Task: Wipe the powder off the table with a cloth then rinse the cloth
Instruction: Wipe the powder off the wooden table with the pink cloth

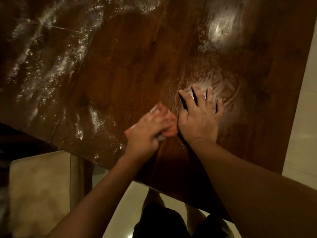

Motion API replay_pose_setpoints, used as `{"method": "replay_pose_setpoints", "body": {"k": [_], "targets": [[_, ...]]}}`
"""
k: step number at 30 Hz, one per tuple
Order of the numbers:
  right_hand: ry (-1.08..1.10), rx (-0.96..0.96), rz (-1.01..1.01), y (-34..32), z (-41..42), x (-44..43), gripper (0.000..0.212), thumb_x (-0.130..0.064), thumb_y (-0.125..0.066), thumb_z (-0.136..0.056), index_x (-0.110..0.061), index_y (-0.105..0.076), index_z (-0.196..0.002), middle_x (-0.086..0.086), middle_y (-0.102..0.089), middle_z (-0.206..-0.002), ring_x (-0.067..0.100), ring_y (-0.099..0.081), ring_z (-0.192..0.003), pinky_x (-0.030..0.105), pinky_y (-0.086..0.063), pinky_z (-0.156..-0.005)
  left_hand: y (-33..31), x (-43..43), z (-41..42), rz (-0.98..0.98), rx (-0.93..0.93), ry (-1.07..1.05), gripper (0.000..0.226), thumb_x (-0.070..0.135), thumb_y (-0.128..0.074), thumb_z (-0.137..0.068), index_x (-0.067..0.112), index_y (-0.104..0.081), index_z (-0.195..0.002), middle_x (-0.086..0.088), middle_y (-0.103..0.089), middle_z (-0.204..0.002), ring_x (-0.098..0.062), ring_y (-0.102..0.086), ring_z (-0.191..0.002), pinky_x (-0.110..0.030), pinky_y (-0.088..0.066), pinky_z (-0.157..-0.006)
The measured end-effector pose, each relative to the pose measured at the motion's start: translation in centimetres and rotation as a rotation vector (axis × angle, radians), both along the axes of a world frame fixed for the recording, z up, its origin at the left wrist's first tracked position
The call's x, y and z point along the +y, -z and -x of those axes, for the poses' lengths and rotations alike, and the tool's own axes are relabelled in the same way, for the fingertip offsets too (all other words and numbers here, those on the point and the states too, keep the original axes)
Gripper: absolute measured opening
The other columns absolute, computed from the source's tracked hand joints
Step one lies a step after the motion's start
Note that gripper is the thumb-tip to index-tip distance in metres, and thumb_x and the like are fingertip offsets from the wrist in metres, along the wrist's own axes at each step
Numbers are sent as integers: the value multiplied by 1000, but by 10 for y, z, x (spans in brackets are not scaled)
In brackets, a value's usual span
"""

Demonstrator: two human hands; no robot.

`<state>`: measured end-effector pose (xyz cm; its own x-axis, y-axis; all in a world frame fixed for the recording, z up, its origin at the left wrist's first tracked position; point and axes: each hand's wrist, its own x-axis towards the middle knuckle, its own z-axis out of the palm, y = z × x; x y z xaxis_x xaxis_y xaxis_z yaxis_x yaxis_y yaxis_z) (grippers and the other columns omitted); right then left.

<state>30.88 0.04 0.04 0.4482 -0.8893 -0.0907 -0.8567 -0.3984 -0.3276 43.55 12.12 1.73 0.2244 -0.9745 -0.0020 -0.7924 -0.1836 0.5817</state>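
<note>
Presently, the cloth point(169, 123) is gripped by the left hand point(147, 129) for wiping powder point(44, 54), while the worktop point(130, 69) is braced beside it by the flat, spread right hand point(199, 117).

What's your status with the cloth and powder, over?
Left hand grips the orange cloth on the table. Right hand flat, fingers spread, beside it. Powder thick on the table's left side, smears near the right hand.

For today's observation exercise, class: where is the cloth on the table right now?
In the head view, the orange cloth is bunched in the left hand at centre frame, on the wooden table, just left of the flat right hand.
</note>
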Motion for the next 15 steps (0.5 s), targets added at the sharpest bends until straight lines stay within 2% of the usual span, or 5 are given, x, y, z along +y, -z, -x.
{"method": "replay_pose_setpoints", "body": {"k": [4, 6, 9, 11, 15], "targets": [[3, -15, -5, 0, 1, 1, 57, -32, -39, -91, -43, -37, -146, -7, -24, -163, 28, -7, -154, 58, -8, -119, -3, 69, -19, 44, -25, 169, 33, 21, -60, -81, 30, -66, -112, 11, -59, -131, -17, -53, -130, -49, -42, -107], [10, -29, -15, 0, 1, 1, 55, -31, -41, -92, -44, -38, -146, -8, -24, -163, 26, -5, -154, 57, -5, -120, -3, 74, -35, 39, 42, -69, 40, 15, -55, -78, 29, -68, -113, 20, -56, -134, -14, -49, -133, -50, -38, -111], [9, -53, -27, -1, 2, 1, 54, -30, -42, -94, -45, -39, -146, -10, -24, -163, 25, -4, -154, 56, -3, -121, -2, 40, -21, -34, 43, -552, 53, 3, -60, -72, 29, -70, -117, 8, -52, -142, -14, -40, -139, -46, -36, -115], [6, -90, -53, -2, 4, 0, 53, -29, -42, -94, -46, -42, -144, -11, -24, -163, 22, -3, -155, 52, 0, -122, -3, 8, 10, -78, -13, -650, 59, -4, -61, -79, 28, -63, -128, 4, -45, -151, -18, -28, -146, -45, -28, -120], [-23, -225, -116, -2, 19, -6, 52, -31, -39, -89, -42, -54, -137, -15, -32, -160, 16, -7, -154, 46, 1, -123, 0, -4, 77, -3, -37, -173, 51, 9, -44, -81, 12, -63, -128, -13, -50, -146, -29, -30, -144, -41, -17, -122]]}}
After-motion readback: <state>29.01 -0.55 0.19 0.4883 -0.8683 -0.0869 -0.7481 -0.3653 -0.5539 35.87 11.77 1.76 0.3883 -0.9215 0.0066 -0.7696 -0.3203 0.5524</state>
